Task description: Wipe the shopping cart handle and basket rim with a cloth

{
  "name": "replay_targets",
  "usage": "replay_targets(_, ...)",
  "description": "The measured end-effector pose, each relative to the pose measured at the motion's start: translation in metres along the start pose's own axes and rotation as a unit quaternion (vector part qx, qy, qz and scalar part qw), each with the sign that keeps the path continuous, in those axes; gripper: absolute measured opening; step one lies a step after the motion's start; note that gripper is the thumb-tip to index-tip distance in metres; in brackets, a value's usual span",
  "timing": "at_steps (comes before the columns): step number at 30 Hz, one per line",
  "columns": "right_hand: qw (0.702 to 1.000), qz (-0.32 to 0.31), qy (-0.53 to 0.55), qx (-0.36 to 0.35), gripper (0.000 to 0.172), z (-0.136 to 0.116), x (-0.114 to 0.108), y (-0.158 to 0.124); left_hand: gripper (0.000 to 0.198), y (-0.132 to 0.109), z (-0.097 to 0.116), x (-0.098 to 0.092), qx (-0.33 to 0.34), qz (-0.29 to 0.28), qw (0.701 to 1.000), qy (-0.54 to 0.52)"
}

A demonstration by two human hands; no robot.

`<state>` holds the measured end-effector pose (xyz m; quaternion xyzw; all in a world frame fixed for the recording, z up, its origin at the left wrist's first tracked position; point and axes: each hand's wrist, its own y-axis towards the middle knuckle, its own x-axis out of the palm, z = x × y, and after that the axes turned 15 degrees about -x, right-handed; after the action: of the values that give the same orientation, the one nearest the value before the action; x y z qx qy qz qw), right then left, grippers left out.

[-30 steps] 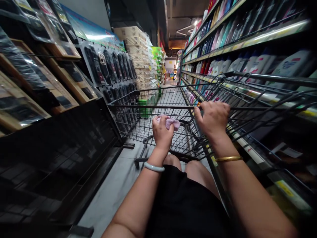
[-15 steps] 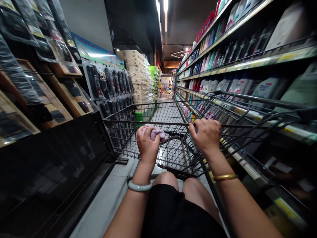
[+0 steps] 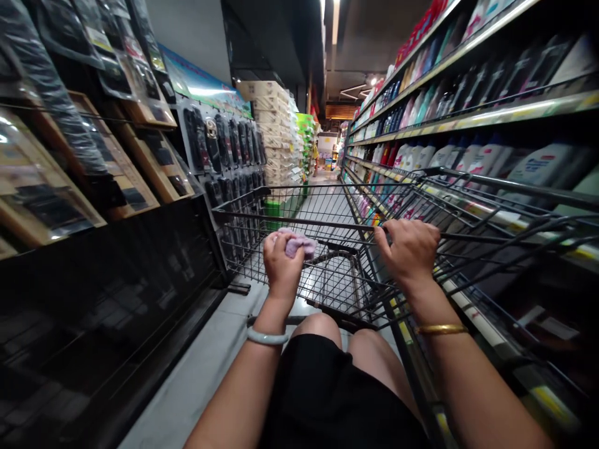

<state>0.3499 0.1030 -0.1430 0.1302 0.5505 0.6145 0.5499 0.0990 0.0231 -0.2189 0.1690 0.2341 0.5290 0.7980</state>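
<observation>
A black wire shopping cart [image 3: 327, 296] stands in front of my knees. My left hand [image 3: 283, 265] is closed around a crumpled pale purple cloth [image 3: 303, 244], held just on the near side of the cart's top rail. Further right, my right hand [image 3: 412, 249] lies over that rail with its fingers curled around it, their tips hidden behind the bar. I see no goods in the visible part of the basket.
On the right rise shelves of shampoo bottles [image 3: 533, 171], close against the cart. Packaged slippers [image 3: 229, 140] hang on the left beyond wooden-framed packs [image 3: 150, 159]. Stacked cartons [image 3: 269, 121] stand farther along. A tiled aisle floor [image 3: 187, 374] runs ahead.
The view has turned slightly left, so shelves, cart and hands sit farther right in the picture. Both hands keep their holds on the cloth and the rail.
</observation>
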Motion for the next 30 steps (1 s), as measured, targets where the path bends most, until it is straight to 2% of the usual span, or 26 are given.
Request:
replay_targets(2,1.0,0.003,-0.005,-0.01,0.038,0.003,0.002,-0.002,0.026,0.001,0.001,0.0,0.009,-0.026,1.0,0.005)
replay_targets(4,1.0,-0.003,-0.009,-0.012,0.037,0.006,0.002,-0.004,0.028,-0.008,-0.012,-0.001,-0.002,-0.046,0.999,0.013)
replay_targets(8,1.0,-0.025,-0.001,0.002,0.043,0.006,-0.003,0.0,0.027,-0.028,-0.05,-0.007,-0.056,-0.033,0.998,0.014)
replay_targets(10,1.0,-0.008,0.016,0.018,0.046,-0.001,-0.008,0.014,0.026,-0.028,-0.056,-0.008,-0.067,-0.023,0.997,0.008)
replay_targets(13,0.998,-0.011,0.069,-0.004,0.047,-0.027,-0.013,0.046,0.026,-0.012,-0.041,-0.007,-0.059,-0.008,0.998,-0.008)
replay_targets(15,0.988,-0.082,0.118,-0.049,0.049,-0.051,-0.011,0.065,0.025,0.001,-0.025,-0.004,-0.042,-0.001,0.999,-0.017)
replay_targets(17,0.979,-0.133,0.137,-0.067,0.046,-0.073,-0.004,0.075,0.025,0.008,-0.016,0.0,-0.028,-0.001,0.999,-0.019)
replay_targets(19,0.983,-0.123,0.113,-0.072,0.039,-0.088,0.006,0.073,0.025,0.005,-0.018,0.003,-0.027,-0.005,1.0,-0.011)
replay_targets(22,0.991,-0.076,0.087,-0.071,0.032,-0.096,0.019,0.061,0.025,-0.012,-0.037,0.003,-0.04,-0.014,0.999,0.012)
replay_targets(25,0.992,-0.062,0.09,-0.064,0.031,-0.094,0.023,0.051,0.024,-0.027,-0.051,-0.002,-0.044,-0.018,0.999,0.024)
replay_targets(27,0.993,-0.055,0.091,-0.06,0.031,-0.094,0.022,0.048,0.022,-0.028,-0.046,-0.005,-0.031,-0.017,0.999,0.019)
replay_targets(30,0.992,-0.052,0.099,-0.058,0.032,-0.092,0.019,0.046,0.021,-0.023,-0.021,0.0,0.016,-0.015,1.0,0.002)
